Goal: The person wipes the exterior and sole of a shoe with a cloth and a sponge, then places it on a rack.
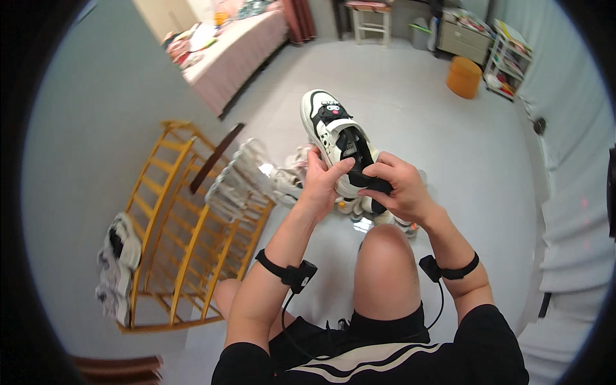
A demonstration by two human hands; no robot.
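Observation:
A white-and-black sneaker (pixel 318 118) with a cartoon face on its toe is held up in front of me, toe pointing away. My left hand (pixel 321 185) grips its left side, the thumb over the collar near the heel. At the heel, my right hand (pixel 402 187) pinches the black collar lining between thumb and fingers. Beneath the held sneaker, several more shoes (pixel 287 180) lie on the floor, partly hidden by my hands and the sneaker.
To the left stands a wooden slatted rack (pixel 166 231), with several white shoes (pixel 125 240) at its side. A clear ribbed plastic item (pixel 236 183) rests by the rack. Farther off are a bed (pixel 240 53), an orange stool (pixel 464 77) and a white shelf cart (pixel 507 62). Pale curtains (pixel 572 144) hang at right.

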